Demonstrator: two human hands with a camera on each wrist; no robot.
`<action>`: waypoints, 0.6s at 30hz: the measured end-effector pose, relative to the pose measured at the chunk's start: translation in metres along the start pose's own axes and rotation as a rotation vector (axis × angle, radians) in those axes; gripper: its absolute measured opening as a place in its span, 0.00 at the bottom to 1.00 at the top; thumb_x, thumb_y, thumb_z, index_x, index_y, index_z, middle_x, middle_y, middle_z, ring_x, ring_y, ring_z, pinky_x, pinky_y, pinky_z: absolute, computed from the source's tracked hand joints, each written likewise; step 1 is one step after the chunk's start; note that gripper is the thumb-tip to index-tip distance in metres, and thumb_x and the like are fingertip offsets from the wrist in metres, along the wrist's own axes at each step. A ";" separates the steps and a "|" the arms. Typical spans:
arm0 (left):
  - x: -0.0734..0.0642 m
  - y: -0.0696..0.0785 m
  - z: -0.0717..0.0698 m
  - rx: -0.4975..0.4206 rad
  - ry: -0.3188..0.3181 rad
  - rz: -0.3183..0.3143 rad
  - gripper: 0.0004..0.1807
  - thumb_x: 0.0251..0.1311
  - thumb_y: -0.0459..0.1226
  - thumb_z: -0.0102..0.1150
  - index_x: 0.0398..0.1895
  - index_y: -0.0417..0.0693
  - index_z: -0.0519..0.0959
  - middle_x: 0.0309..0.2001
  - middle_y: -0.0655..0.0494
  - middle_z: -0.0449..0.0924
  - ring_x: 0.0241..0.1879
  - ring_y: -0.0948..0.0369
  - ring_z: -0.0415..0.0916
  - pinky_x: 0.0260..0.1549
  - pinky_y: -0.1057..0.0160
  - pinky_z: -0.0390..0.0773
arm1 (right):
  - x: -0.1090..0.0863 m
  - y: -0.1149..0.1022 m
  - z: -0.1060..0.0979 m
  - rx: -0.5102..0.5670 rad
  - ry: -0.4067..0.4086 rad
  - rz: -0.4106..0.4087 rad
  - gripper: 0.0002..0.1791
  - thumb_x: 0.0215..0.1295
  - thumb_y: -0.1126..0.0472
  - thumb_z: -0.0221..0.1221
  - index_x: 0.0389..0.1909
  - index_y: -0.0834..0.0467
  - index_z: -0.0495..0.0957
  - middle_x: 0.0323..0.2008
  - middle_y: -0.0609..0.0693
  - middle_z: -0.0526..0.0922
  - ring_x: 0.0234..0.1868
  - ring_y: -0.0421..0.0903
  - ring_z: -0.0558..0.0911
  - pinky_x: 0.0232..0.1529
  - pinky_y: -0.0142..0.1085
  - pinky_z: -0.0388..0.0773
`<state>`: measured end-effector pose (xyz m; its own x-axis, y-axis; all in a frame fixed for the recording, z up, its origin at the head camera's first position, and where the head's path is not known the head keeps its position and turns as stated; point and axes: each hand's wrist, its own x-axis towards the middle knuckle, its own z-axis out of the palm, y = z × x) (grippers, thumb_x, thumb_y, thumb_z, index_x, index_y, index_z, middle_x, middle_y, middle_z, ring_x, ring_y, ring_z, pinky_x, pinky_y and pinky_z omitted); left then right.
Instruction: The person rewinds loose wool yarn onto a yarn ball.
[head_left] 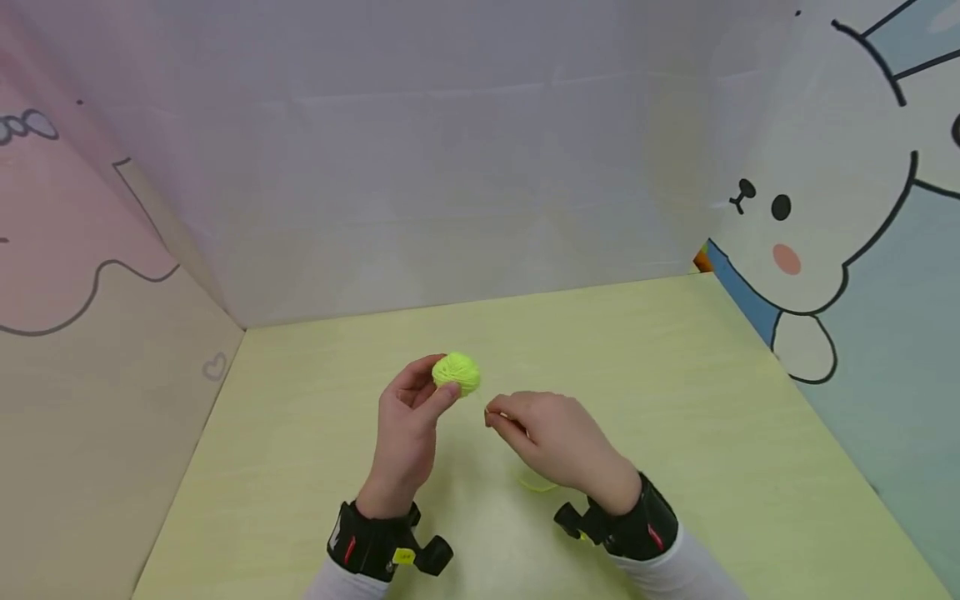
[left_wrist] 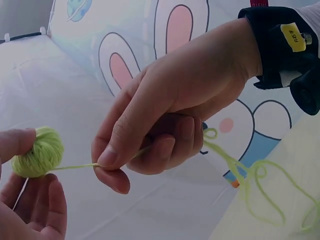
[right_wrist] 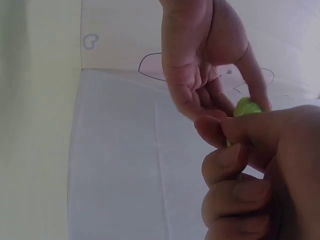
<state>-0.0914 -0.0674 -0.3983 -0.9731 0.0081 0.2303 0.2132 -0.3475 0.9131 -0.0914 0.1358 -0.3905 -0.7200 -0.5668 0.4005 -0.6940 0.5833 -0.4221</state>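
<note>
A small ball of neon yellow-green yarn (head_left: pixel 456 372) is held up above the table by my left hand (head_left: pixel 408 421), pinched between thumb and fingers. To its right, my right hand (head_left: pixel 562 437) pinches a strand of the yarn between thumb and forefinger. In the left wrist view, the strand (left_wrist: pixel 75 166) runs taut from the ball (left_wrist: pixel 37 152) to those fingertips. Loose loops of yarn (left_wrist: pixel 260 175) hang out behind the curled fingers of the right hand. The right wrist view shows the ball (right_wrist: pixel 247 106) partly hidden behind the right hand.
Both hands are over a pale yellow-green table (head_left: pixel 300 467). A loose curve of yarn (head_left: pixel 538 486) shows below the right hand. A white curtain (head_left: pixel 465 167) stands at the back, with cartoon-printed panels at the left and right (head_left: pixel 885 333).
</note>
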 end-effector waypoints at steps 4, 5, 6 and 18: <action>0.003 -0.003 0.000 0.020 0.075 -0.022 0.20 0.61 0.26 0.63 0.56 0.31 0.72 0.48 0.44 0.80 0.46 0.51 0.78 0.47 0.64 0.82 | -0.001 -0.005 0.004 0.011 -0.051 -0.065 0.06 0.72 0.56 0.57 0.36 0.47 0.82 0.27 0.33 0.78 0.23 0.31 0.71 0.23 0.28 0.73; 0.003 -0.004 0.000 0.031 0.086 -0.026 0.20 0.61 0.27 0.64 0.55 0.32 0.73 0.48 0.44 0.80 0.45 0.51 0.78 0.46 0.64 0.82 | -0.002 -0.006 0.004 0.011 -0.049 -0.071 0.06 0.72 0.56 0.57 0.36 0.47 0.81 0.27 0.33 0.78 0.23 0.31 0.70 0.23 0.27 0.72; 0.003 -0.004 0.000 0.044 0.094 -0.027 0.20 0.61 0.28 0.65 0.55 0.32 0.73 0.48 0.44 0.79 0.45 0.51 0.79 0.45 0.64 0.83 | -0.003 -0.007 0.003 0.012 -0.041 -0.077 0.06 0.71 0.57 0.57 0.35 0.47 0.81 0.27 0.33 0.77 0.23 0.31 0.70 0.23 0.27 0.72; 0.000 -0.013 0.005 0.379 -0.020 0.112 0.19 0.53 0.29 0.72 0.48 0.38 0.79 0.45 0.44 0.79 0.40 0.51 0.80 0.41 0.63 0.84 | -0.007 -0.002 -0.013 0.046 0.176 -0.143 0.06 0.67 0.61 0.57 0.38 0.50 0.82 0.33 0.37 0.82 0.27 0.30 0.73 0.24 0.28 0.75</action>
<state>-0.0934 -0.0587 -0.4084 -0.9411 0.0092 0.3381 0.3382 0.0233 0.9408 -0.0856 0.1459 -0.3820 -0.6072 -0.5289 0.5929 -0.7908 0.4750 -0.3861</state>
